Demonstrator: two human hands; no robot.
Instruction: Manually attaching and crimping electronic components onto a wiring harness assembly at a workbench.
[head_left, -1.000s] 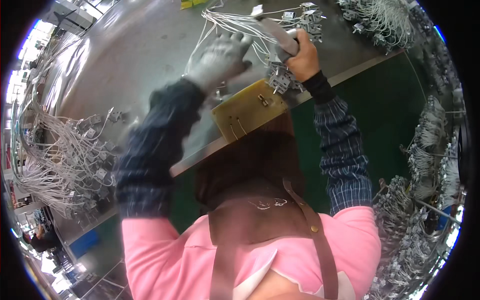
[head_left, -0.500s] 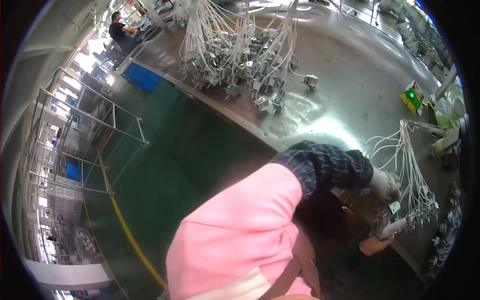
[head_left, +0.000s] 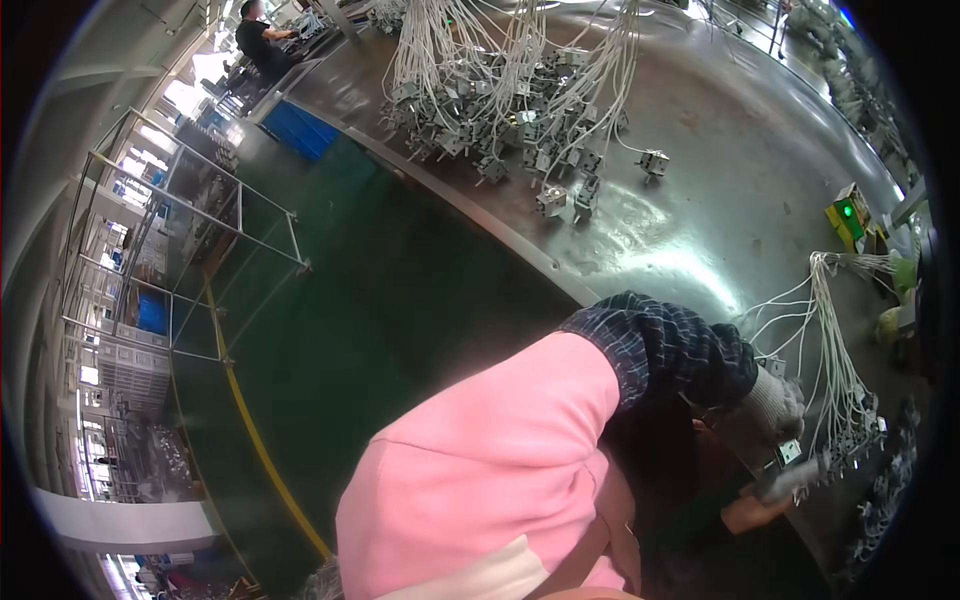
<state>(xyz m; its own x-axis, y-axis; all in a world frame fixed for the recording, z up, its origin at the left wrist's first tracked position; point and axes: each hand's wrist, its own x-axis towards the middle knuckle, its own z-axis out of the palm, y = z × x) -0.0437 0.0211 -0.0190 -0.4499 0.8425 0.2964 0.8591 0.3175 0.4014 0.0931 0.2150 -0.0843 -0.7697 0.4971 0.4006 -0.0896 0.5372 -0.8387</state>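
Observation:
My left hand [head_left: 776,408], in a grey knit glove below a dark plaid sleeve, is at the right by the table edge. Its fingers curl down over a small square metal box [head_left: 789,452] with a bright face. Just below, my right hand [head_left: 757,509] shows a patch of bare skin and a blurred grey shape that reaches toward the box; its fingers cannot be made out. Beside both hands lies a bunch of white cables [head_left: 836,340], with several small metal parts [head_left: 858,432] at their ends.
A large heap of cabled metal boxes [head_left: 500,120] lies on the metal table [head_left: 710,180], with one box [head_left: 653,162] apart. Farther right stands a yellow-green device [head_left: 848,217] with a green light. Left are a blue bin [head_left: 300,130], a tubular frame [head_left: 200,215] and a person [head_left: 262,42].
The whole view has shifted, so the table and heap sit farther right and slightly lower. My left hand stays over the metal box; my right hand is slightly lower and blurred.

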